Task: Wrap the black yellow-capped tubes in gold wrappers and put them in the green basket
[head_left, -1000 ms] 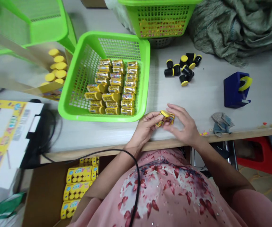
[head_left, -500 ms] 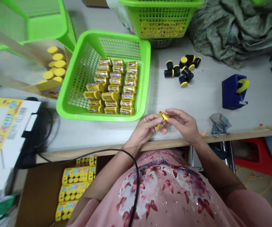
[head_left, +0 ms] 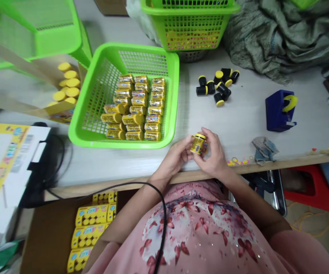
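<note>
A printed yellow-and-white carton [head_left: 3,160] lies at the far left of a pale tabletop [head_left: 247,114], below a green basket [head_left: 58,40] in the upper corner and a cluster of yellow caps [head_left: 72,82] standing in an open box [head_left: 63,108]. Under the table edge, a brown cardboard box [head_left: 43,236] holds yellow packs [head_left: 91,216]. Wrapped yellow tubes [head_left: 138,101] lie in three rough columns inside a larger green basket [head_left: 124,144].

At the front edge, just right of that basket, a worker in a pink butterfly-print top [head_left: 193,224] holds a small yellow jar [head_left: 198,144] between two bare hands, its lid tipped upward. The left hand [head_left: 176,156] keeps a narrow grip, fingers against the jar's left side; another green basket [head_left: 191,11] sits farther back. The right hand [head_left: 213,154] curls around the jar from the opposite side, thumb near its base, its grip likewise narrow.

Beyond it, black bottles with yellow caps [head_left: 223,88] lie loosely grouped. Small yellow and pink bits [head_left: 238,162] are scattered near the edge, beside a crumpled rag [head_left: 263,148]. Grey fabric [head_left: 261,38] lies bunched at the rear, with a blue tape dispenser [head_left: 275,112] nearer the front and a red stool [head_left: 321,190] below.
</note>
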The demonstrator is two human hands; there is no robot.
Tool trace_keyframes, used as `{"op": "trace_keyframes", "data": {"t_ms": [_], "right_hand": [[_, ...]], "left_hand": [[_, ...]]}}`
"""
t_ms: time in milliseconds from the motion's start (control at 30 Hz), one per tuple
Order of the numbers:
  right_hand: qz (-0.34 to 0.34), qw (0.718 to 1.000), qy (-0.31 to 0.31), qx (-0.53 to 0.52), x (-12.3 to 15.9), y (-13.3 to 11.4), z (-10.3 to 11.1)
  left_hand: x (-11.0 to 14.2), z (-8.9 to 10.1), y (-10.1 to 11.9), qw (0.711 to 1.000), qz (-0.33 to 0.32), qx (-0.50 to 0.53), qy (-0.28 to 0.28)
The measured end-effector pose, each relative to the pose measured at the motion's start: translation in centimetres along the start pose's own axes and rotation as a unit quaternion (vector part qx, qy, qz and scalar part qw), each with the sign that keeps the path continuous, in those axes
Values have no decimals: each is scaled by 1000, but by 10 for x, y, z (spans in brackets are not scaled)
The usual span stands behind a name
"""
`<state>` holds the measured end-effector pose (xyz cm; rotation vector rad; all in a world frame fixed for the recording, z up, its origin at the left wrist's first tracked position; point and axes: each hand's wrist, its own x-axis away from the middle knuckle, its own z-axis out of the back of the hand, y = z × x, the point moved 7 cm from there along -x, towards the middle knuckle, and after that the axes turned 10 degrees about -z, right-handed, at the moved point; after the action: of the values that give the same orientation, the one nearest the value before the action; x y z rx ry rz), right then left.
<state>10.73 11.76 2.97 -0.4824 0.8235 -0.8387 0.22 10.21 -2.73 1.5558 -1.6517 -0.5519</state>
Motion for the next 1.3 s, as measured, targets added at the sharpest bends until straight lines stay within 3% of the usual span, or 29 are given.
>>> {"op": "trace_keyframes", "data": {"t_ms": [100, 233, 500, 700, 867, 967, 1033, 1133, 1200, 1300], "right_hand": [[-1, 999, -22, -32, -1, 1, 2], [43, 999, -20, -15, -1, -4, 9], [67, 997, -35, 26, 1, -7, 8], [83, 994, -57, 49, 5, -5, -4], [81, 989, -93, 81, 1, -9, -16], [72, 989, -111, 66, -7, -11, -16], [63, 993, -91, 32, -12, -11, -8], [25, 998, -64, -2, -13, -6, 3], [8, 998, -69, -12, -10, -3, 6], [5, 997, -81, -18, -6, -3, 8]], "left_hand": [[4, -7, -5, 996, 67, 25, -52], [4, -8, 0, 996, 58, 31, -57], [4, 0, 2, 999, 32, 3, 21], [5, 13, 8, 986, -67, -106, 109], [14, 16, 24, 913, -190, -326, 158], [17, 15, 30, 911, -222, -306, 163], [14, 15, 28, 946, -195, -217, 142], [9, 8, 18, 992, -85, -61, 74], [8, 1, 13, 1000, -20, -1, 24], [7, -5, 10, 999, 23, 23, -24]]}}
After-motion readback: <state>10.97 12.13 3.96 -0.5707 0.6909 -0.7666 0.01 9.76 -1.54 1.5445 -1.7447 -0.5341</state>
